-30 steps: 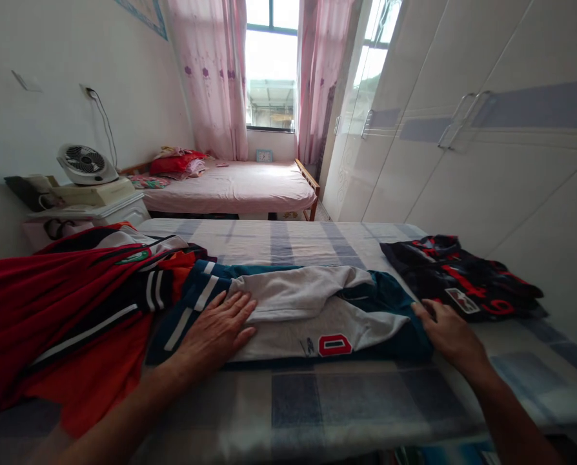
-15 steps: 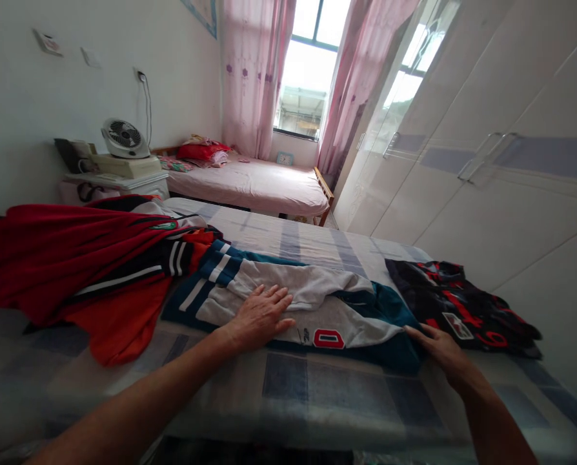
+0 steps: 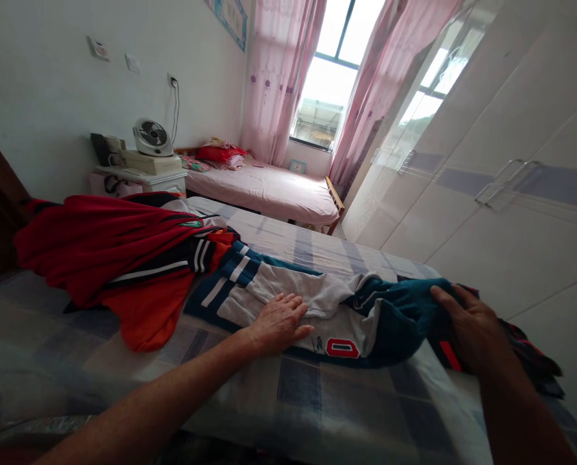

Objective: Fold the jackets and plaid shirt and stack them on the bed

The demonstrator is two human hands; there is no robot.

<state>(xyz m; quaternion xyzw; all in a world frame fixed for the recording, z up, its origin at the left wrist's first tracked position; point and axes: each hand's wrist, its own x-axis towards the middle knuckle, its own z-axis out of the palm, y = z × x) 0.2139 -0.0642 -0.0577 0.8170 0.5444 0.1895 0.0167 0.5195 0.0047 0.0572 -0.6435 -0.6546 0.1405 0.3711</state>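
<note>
Pinched in right hand (image 3: 463, 316): rumpled teal end of shirt (image 3: 339, 303) | left hand (image 3: 281, 323) flat, unclenched on grey fabric | checked sheet (image 3: 298, 384) spreads along both long edges

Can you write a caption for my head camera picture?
Left hand rests on a gray-and-teal garment while the right hand grips its teal end.
</note>
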